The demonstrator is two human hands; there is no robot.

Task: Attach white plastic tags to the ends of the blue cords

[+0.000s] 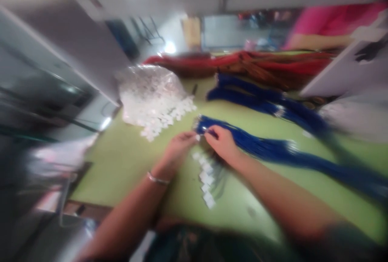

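We sit at a green table (121, 173), the largest thing before us; clock directions run from our hands, twelve pointing away from us. One blue wire bundle (260, 144) starts just beyond our fingers and runs off between three and four o'clock. A red and brown bundle (260, 64) lies along the far side, between twelve and two. Nearer, at two o'clock, a second blue bundle (251, 96) rests on the table. Past the far side, between one and two, we see a co-worker's pink sleeve (327, 21) and forearm.

At ten o'clock a clear plastic bag (148, 88) lies with white pieces (160, 122) spread at its near edge. Our right hand (222, 142) is bent over the near end of the first bundle, and our left hand (180, 142) comes in just beside it at nine o'clock. At six o'clock a slanting row of white connectors (207, 177) lies on the table, thin wires trailing from it. A bracelet (157, 179) circles our left wrist.

Smallest of all, a small white piece (198, 137) is pinched between our left thumb and fingers. Our right fingertips are closed on what looks, through the blur, like a blue wire (214, 133).
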